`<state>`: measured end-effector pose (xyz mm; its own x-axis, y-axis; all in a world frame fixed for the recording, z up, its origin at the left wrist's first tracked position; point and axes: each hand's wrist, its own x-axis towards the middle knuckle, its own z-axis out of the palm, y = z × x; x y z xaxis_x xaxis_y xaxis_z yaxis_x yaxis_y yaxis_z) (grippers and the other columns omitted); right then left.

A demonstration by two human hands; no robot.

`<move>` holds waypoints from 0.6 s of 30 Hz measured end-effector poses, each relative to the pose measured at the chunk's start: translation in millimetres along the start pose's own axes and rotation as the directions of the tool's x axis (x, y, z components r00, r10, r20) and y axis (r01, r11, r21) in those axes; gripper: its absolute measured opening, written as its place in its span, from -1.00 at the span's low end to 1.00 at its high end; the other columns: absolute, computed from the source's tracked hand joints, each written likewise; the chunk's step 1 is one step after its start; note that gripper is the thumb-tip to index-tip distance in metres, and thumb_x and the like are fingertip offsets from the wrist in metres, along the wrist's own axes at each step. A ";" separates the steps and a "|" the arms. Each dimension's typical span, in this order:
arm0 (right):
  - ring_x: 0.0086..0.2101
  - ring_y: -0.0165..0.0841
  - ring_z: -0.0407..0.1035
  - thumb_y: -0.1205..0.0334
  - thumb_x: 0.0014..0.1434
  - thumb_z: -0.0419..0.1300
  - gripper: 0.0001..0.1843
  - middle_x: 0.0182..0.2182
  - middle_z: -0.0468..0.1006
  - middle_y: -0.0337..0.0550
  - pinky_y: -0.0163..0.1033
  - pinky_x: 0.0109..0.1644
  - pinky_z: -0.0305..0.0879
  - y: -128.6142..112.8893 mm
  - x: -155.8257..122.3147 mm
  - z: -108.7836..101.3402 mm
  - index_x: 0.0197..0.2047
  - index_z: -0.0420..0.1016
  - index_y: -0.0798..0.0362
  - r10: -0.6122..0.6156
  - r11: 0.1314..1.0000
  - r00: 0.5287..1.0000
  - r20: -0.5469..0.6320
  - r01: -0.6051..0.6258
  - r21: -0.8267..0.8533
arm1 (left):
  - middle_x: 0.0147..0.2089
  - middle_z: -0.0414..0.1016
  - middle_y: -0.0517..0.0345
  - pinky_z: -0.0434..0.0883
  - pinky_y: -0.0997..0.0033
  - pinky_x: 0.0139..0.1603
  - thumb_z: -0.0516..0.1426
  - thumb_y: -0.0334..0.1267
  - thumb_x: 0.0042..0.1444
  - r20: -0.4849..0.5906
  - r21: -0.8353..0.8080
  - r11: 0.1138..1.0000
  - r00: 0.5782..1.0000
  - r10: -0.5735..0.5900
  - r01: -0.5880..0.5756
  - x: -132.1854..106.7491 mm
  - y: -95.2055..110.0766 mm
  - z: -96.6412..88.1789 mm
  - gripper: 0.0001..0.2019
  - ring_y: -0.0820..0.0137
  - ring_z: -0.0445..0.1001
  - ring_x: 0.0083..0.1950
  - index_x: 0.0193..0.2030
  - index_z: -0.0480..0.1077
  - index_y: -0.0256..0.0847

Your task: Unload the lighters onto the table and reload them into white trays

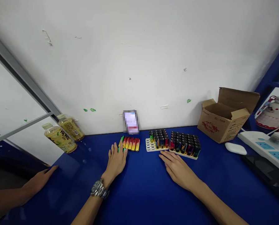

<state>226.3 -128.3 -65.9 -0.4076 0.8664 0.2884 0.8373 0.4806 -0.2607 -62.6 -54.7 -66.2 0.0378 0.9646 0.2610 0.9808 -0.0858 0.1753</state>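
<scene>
My left hand [116,161], with a metal watch on the wrist, lies flat on the blue table [139,193], its fingertips touching the left end of a row of red, yellow and green lighters [130,144]. My right hand [177,168] rests palm down, fingers spread, just in front of two white trays. The left tray [149,146] is partly filled with lighters, and the right tray [185,144] is full of dark-topped ones. Neither hand holds anything.
Another person's hand [37,181] rests on the table's left edge. Two bottles of yellow drink [64,132] stand at the back left. An open cardboard box [225,114], a white mouse [235,148] and a white power strip [267,149] sit at the right. A small blurred card [130,122] leans on the wall.
</scene>
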 end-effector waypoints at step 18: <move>0.18 -0.19 0.23 0.37 0.27 -0.10 -0.51 0.18 0.38 -0.03 0.06 0.23 0.23 -2.7 1.4 -5.2 0.22 0.35 0.05 0.004 1.000 1.000 -0.018 -0.003 0.027 | -0.29 0.43 0.07 0.37 0.29 -0.17 0.06 -0.29 0.20 -0.172 -0.346 0.862 0.928 0.331 -0.372 49.4 120.0 -6.7 -0.92 0.27 0.42 -0.17 -0.29 0.34 -0.20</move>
<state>225.5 -129.1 -60.0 -0.3978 0.8656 0.3041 0.8282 0.4814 -0.2869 55.7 -18.9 -25.9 0.3271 0.8235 0.4634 0.7647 -0.5188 0.3821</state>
